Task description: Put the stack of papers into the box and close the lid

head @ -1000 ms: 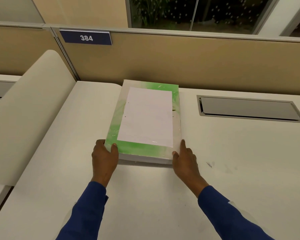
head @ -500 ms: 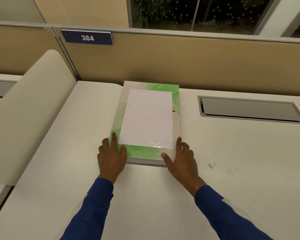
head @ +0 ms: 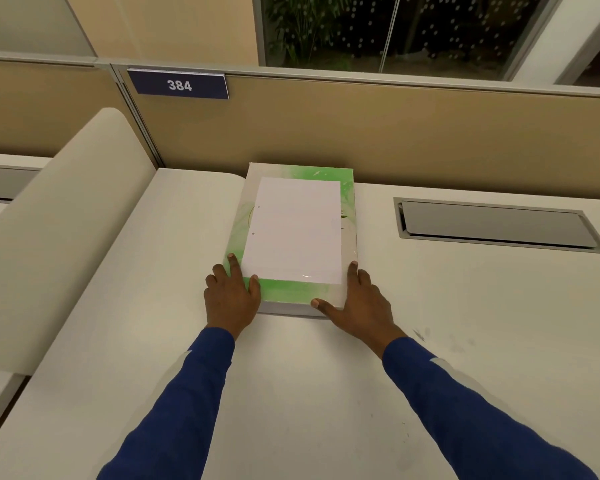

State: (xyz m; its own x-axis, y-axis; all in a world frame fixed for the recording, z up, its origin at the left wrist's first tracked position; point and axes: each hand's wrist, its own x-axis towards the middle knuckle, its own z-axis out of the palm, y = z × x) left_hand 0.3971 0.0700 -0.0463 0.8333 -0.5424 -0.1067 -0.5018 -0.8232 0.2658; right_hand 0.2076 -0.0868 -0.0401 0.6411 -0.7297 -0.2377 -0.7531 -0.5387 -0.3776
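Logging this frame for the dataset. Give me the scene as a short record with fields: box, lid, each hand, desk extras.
box: green and white box, flat on the desk, far end near the partition
lid: closed; white sheet lying on top
left hand: spread on the near left corner, no grip
right hand: spread on the near right corner, thumb on the front edge
desk extras: cable hatch to the right; sign 384

one box [head: 293, 296], one white sheet [head: 293, 230], two hands, one desk [head: 291, 393]
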